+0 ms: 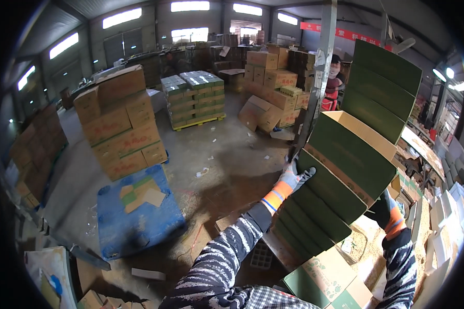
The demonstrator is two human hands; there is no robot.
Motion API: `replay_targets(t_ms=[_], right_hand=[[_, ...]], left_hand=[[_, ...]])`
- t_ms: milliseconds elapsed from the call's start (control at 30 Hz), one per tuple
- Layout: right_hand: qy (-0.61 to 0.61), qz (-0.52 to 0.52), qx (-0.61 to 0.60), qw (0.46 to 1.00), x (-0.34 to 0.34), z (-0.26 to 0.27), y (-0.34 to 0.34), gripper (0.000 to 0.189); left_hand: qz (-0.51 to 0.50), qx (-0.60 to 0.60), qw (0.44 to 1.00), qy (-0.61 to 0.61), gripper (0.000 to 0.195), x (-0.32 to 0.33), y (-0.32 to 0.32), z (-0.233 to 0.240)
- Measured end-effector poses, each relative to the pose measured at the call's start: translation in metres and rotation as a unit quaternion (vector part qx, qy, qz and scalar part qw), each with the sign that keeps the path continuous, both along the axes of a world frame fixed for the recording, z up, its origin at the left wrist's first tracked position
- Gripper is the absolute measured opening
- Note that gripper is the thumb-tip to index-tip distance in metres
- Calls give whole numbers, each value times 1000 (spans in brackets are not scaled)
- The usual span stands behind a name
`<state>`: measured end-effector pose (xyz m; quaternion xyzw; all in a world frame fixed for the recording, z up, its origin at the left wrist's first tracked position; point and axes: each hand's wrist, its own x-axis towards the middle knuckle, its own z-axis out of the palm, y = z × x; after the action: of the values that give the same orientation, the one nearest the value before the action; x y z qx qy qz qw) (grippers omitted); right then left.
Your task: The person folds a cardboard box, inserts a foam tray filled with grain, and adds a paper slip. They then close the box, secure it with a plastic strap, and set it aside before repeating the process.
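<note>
My left hand [297,175], in a grey and orange work glove, presses on the left edge of a stack of green cardboard boxes [332,181]. My right hand [386,210], gloved alike, is at the right side of the stack, its fingers partly hidden behind the cardboard. Between the hands stands an open-topped green box [352,150] with a plain brown inside, its tall green flap [382,85] raised behind it. Several folded green layers lie below. Nearest my body is a printed green and cream carton [321,276].
A metal post [321,73] rises just beyond the stack. Left are a blue pallet [139,228] with cardboard scraps and stacked brown cartons [120,127]. A wrapped load [195,98] stands farther off. A co-worker [332,85] is behind the post. Foam trays [440,231] lie right.
</note>
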<state>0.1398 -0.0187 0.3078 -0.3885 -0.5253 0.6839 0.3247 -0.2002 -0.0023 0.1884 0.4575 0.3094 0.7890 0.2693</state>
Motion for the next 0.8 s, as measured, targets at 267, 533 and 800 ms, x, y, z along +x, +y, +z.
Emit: replay_targets(t_ms=[267,533,800], right_hand=[[104,-11,38,994,2,-53,28,61],[161,-99,103,977,6,-70,-3,57],[-43,-145,138,979,76,-173,-180,46]], left_hand=[[66,-193,945,254,83,-12,-13,14],[87,-221,937,258,78,2,-40,26],[285,-10,906,314,77,84,-165,-21]])
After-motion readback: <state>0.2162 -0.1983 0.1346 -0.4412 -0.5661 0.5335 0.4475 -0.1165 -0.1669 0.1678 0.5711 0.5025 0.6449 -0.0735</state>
